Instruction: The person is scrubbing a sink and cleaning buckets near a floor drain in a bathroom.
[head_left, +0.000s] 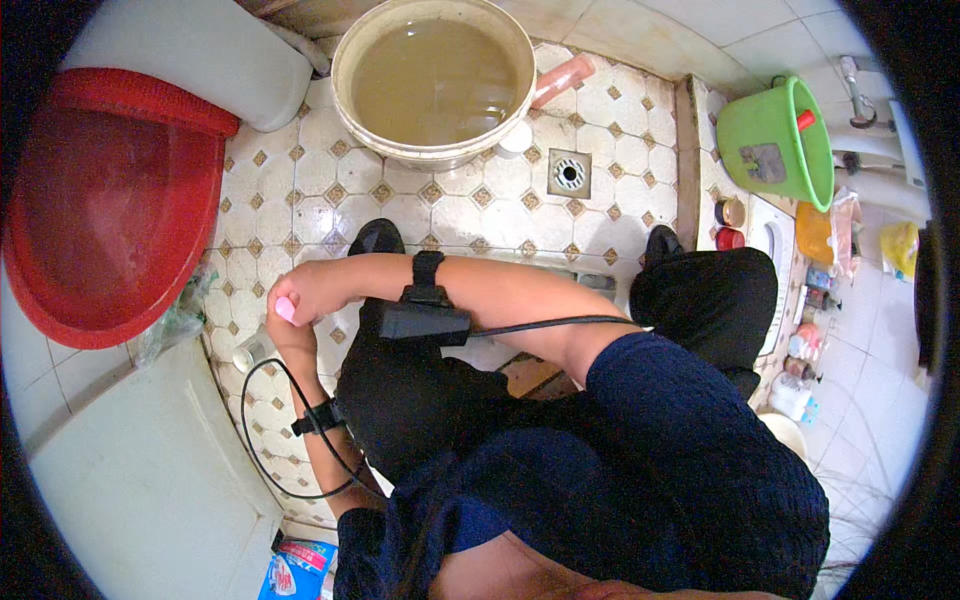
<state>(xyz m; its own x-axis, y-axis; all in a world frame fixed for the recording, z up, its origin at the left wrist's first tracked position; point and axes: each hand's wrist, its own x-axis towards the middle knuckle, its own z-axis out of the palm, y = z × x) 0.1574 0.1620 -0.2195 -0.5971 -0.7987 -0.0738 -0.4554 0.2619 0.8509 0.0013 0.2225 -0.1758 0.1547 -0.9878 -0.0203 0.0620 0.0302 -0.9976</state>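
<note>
My right hand (319, 289) reaches across my body to the left and is curled round a pink object (285, 309). Only the rounded end of that object shows, so its kind is unclear. Directly below, my left hand (288, 337) meets the right one. Its fingers are mostly hidden, and whether it also grips the pink object cannot be seen. Each forearm wears a black strap, and a black cable (247, 420) loops beside the left one. Under the hands, a clear cup-like container (251, 349) lies on the tiled floor.
A large whitish bucket (342, 75) of murky water stands ahead, near a pink translucent bottle (566, 79) and a floor drain (570, 172). At left is a red basin (45, 300) above a plastic bag (176, 319). A green bucket (757, 142) and several bottles stand right.
</note>
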